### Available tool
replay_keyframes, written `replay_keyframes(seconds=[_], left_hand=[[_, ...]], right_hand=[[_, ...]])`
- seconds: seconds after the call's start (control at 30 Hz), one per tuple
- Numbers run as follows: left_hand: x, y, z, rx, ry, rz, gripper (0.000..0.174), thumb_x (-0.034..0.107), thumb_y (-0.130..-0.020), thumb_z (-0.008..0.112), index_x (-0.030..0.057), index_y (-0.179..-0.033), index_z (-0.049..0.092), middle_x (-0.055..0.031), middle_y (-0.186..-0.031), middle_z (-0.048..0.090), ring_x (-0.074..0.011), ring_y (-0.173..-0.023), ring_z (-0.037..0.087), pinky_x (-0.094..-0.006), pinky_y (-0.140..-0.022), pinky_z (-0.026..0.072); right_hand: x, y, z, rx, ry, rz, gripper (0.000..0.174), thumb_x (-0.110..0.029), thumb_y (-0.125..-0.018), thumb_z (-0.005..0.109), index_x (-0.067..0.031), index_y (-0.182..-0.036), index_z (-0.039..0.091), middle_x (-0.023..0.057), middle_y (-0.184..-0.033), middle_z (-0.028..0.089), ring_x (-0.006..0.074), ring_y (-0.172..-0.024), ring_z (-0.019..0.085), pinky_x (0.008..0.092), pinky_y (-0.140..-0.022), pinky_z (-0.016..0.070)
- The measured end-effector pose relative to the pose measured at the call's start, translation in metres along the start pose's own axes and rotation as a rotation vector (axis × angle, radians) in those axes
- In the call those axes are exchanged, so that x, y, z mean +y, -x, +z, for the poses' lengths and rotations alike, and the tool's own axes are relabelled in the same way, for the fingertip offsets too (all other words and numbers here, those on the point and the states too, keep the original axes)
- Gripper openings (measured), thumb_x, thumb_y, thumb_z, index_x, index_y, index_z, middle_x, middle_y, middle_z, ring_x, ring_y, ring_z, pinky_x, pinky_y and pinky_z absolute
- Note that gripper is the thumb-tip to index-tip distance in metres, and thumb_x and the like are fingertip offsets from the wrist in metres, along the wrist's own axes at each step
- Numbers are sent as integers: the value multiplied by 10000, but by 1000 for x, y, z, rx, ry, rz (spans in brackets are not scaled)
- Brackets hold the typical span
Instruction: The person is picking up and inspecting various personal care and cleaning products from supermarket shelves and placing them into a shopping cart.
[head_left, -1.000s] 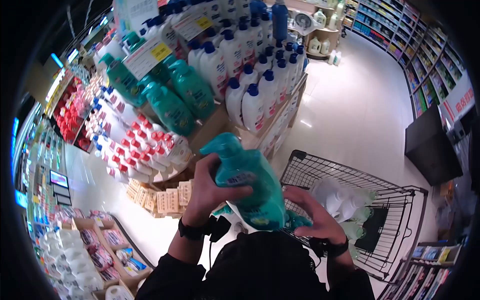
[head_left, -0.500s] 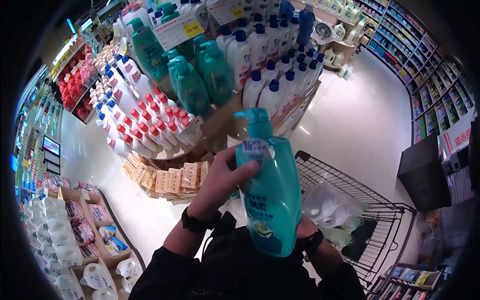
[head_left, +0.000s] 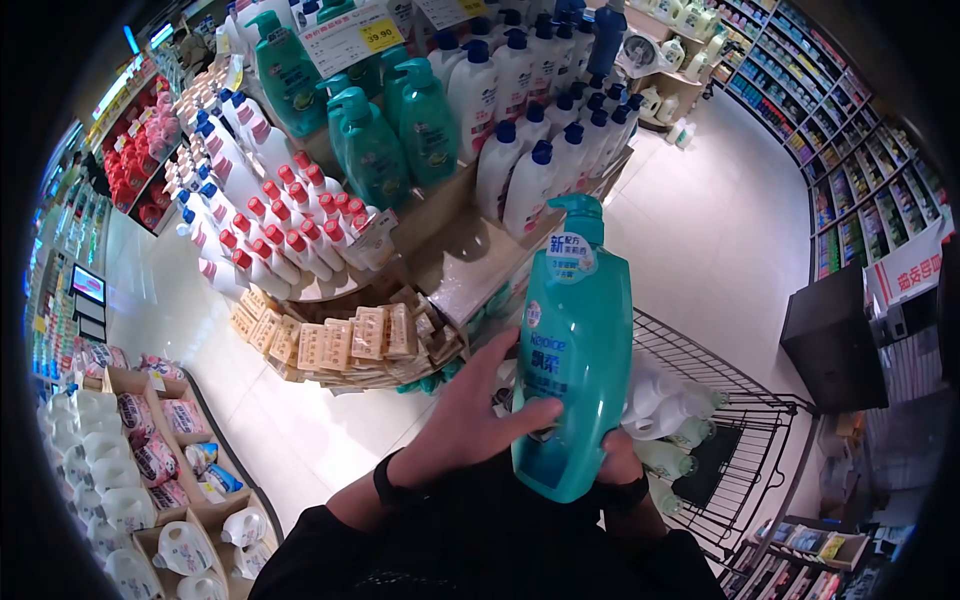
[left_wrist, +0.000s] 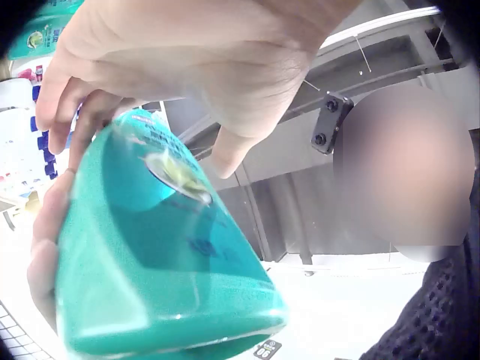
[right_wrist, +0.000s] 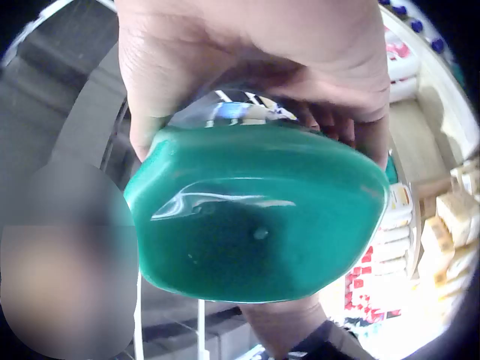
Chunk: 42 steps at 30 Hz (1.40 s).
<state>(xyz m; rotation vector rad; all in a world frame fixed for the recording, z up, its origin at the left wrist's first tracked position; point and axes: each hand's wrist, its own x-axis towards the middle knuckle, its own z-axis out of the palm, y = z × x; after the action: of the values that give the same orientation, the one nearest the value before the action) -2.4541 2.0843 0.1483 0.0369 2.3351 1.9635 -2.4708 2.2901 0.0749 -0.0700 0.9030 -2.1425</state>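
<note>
A teal pump bottle of shampoo (head_left: 575,330) is held upright in front of the body, its printed label facing up at the head camera. My right hand (head_left: 622,462) grips it low on the right side, thumb on the front. In the right wrist view, that hand's thumb and fingers (right_wrist: 371,139) lie along opposite sides of the bottle, whose base faces the camera. My left hand (head_left: 475,405) is at the bottle's left side, thumb stretched across the lower label. The left wrist view shows its fingers (left_wrist: 56,105) reaching loosely along the far side.
A display stand (head_left: 470,235) holds matching teal bottles (head_left: 370,155), white blue-capped bottles (head_left: 545,185) and red-capped ones (head_left: 295,235). Tan soap packs (head_left: 340,340) line its lower shelf. A black wire cart (head_left: 740,440) at right carries several bottles. Stocked shelves (head_left: 860,185) stand beyond the aisle.
The bottle has turned its label toward the head camera and moved to the right. My left hand has slid down from near its neck; my right hand has come to grip it low.
</note>
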Motion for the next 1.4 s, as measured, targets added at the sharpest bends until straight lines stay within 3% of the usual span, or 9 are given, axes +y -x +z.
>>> replay_keyframes(seconds=[0.07,0.37,0.47,0.53,0.67,0.77,0.8,0.93,1.4], left_hand=[[0,-1,4,-61,49,91,960,257,-773,774,-10,-1486,190,-188,-1430,373,-286,-1336,360,-401,-1110,285],[-2,3,4,-114,83,62,949,289,-719,819,-25,-1422,265,-199,-1379,426,-275,-1259,457,-407,-1050,369],[0,7,5,-48,137,-20,839,273,-714,819,-14,-1368,378,-168,-1275,534,-256,-1158,543,-385,-995,426],[-1,3,7,15,151,-47,759,271,-722,812,-15,-1317,438,-149,-1210,577,-243,-1107,573,-373,-961,450],[-21,1,5,151,404,-43,555,251,-765,752,-34,-1194,547,-118,-1072,643,-203,-964,632,-334,-859,507],[-4,1,1,142,905,-106,495,276,-843,649,-56,-1190,528,-147,-1072,639,-203,-956,644,-330,-847,526],[-4,1,0,150,940,-134,492,287,-855,637,-55,-1190,525,-146,-1076,637,-204,-953,644,-327,-845,525],[-8,2,-1,176,893,-96,467,290,-880,620,-49,-1187,524,-141,-1083,631,-197,-935,642,-315,-830,523],[-16,0,7,121,885,-123,493,369,-924,585,-54,-1173,541,-129,-1047,648,-174,-909,652,-303,-814,528]], right_hand=[[-8,-4,15,-7,170,-58,943,-318,-626,837,14,-1385,386,115,-1280,541,231,-1177,535,357,-1005,420],[-18,-4,39,32,561,-181,1074,-322,-579,869,36,-1425,314,164,-1356,476,274,-1248,482,377,-1042,385],[-15,-4,46,145,760,-307,1091,-341,-561,876,48,-1410,312,207,-1309,505,314,-1165,556,397,-982,447],[-14,-7,52,355,1268,-475,1113,-379,-554,883,60,-1395,301,232,-1203,538,351,-1025,620,409,-847,520],[-16,-3,75,495,1540,-652,990,-403,-590,879,47,-1331,401,190,-1014,563,322,-855,642,388,-673,544],[-30,8,66,337,1330,-598,791,-326,-657,858,15,-1269,490,162,-968,572,275,-817,649,355,-676,548],[-33,8,64,291,1167,-584,600,-230,-760,801,-6,-1244,527,115,-962,591,203,-843,653,316,-710,548],[-26,10,40,133,671,-266,447,-160,-871,705,14,-1243,531,94,-1097,620,143,-936,633,289,-826,515],[-25,11,32,-27,346,-76,513,-193,-903,664,69,-1304,480,86,-1151,609,133,-1049,572,282,-929,443]])
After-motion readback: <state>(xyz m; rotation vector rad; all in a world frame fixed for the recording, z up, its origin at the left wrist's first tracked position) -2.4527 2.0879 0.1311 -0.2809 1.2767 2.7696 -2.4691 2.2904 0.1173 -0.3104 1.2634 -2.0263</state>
